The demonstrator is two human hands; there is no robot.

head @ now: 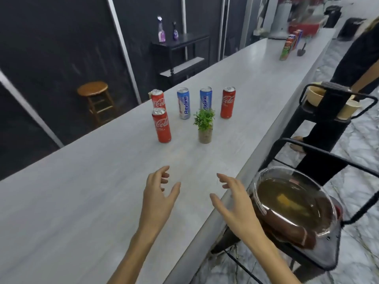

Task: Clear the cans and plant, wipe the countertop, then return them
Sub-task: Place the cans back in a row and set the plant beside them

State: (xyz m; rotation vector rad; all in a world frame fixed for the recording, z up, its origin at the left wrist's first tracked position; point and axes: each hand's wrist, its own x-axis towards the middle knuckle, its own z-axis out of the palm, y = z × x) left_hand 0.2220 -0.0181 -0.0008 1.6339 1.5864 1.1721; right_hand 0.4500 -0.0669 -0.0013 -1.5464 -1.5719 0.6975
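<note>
The left hand [159,193] and right hand [231,198] hover above the countertop [82,191], both spread with fingers loosely curled, palms turned toward each other, holding nothing and touching nothing. The long pale countertop runs away from them. Taking the plant [204,125] as the landmark: it stands upright in its small pot, well beyond the hands with bare surface between. A red cola can [161,125] stands to its left, with a second red can [158,99] just behind that one. Two blue-and-silver cans [183,103] [205,98] stand behind the plant, the right one partly hidden by its leaves. A third red can [228,102] stands behind and to the plant's right. To the right of the plant, off the counter's edge, black metal stools [328,111] stand; the nearer holds a clear bowl [293,201] of brownish liquid.
</note>
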